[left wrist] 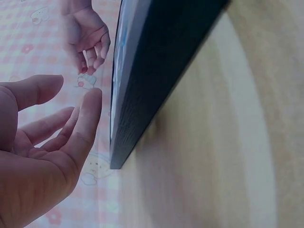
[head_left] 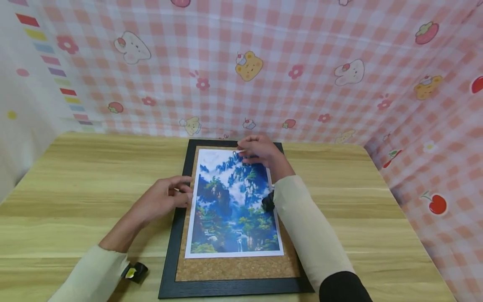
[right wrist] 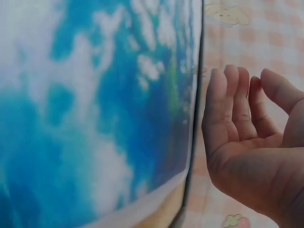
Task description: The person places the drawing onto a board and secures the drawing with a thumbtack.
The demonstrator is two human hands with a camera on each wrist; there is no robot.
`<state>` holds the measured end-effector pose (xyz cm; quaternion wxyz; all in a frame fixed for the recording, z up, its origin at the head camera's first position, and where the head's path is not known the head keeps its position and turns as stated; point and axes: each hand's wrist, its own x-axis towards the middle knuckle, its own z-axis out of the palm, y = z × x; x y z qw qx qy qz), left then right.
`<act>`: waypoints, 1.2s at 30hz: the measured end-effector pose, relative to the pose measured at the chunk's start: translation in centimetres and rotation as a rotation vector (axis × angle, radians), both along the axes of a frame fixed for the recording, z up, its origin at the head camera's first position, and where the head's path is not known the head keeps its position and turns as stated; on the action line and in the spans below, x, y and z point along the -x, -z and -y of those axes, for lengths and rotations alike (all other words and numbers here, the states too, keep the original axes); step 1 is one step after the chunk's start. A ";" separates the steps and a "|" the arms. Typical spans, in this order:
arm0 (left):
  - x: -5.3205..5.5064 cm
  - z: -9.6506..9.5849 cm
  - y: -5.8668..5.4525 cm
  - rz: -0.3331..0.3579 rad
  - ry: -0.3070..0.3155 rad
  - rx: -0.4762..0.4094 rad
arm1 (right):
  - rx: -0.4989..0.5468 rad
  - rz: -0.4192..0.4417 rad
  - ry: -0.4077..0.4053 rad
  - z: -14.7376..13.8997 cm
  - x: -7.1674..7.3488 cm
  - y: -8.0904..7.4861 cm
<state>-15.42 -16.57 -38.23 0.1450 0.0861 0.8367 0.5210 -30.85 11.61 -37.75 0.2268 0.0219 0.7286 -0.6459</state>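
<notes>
A cork board [head_left: 241, 268] with a black frame [head_left: 234, 288] lies on the table. On its cork rests a printed landscape picture [head_left: 230, 201] with a white border, showing blue mountains, mist and trees. Near the picture's top edge is a tiny pale spot, perhaps a pin, too small to tell. My right hand [head_left: 260, 153] hovers over the top right of the picture, fingers loosely bent and holding nothing in the right wrist view. Beside the left frame edge is my left hand [head_left: 166, 197], thumb and fingers apart in the left wrist view, with nothing between them.
The wooden table [head_left: 98, 180] extends to both sides of the board. A pink checked cloth [head_left: 211, 100] with cartoon prints hangs behind it and along the right side. Dark wrist devices, such as the black one [head_left: 138, 272] by the left sleeve, sit at the wrists.
</notes>
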 end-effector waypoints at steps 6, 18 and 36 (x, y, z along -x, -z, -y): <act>0.3 0.2 -0.2 -0.023 -0.005 0.025 | -0.004 -0.074 -0.033 -0.1 -0.8 -1.0; 0.6 0.9 -1.0 -0.158 -0.040 0.124 | -0.033 -0.224 -0.078 -1.0 -2.3 -2.3; 0.4 0.4 -1.6 -0.462 0.002 0.502 | -0.266 -0.581 -0.267 -3.6 -5.6 -3.7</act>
